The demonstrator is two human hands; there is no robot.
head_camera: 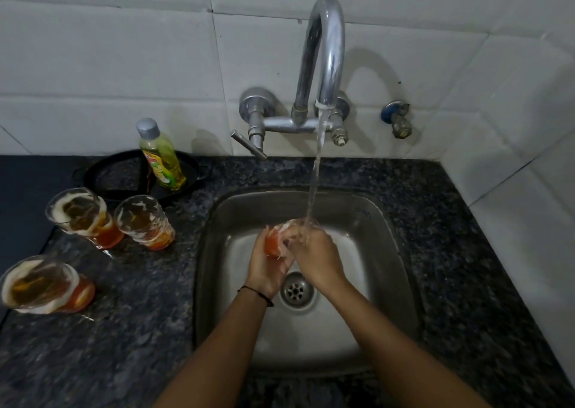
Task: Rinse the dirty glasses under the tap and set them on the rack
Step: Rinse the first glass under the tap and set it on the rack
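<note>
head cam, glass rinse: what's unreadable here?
- Glass in the sink: mostly covered by left hand and right hand, blurred by water.
- Rack: nowhere in frame.
- Dish soap bottle label: too small.
- Nearest dirty glass: touches the left edge.

Glossy chrome tap, brushed steel sink, speckled polished stone counter, clear glass.

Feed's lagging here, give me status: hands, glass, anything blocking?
Both hands, left and right, grip one glass under running tap. Three dirty glasses wait on counter. Nothing blocking.
</note>
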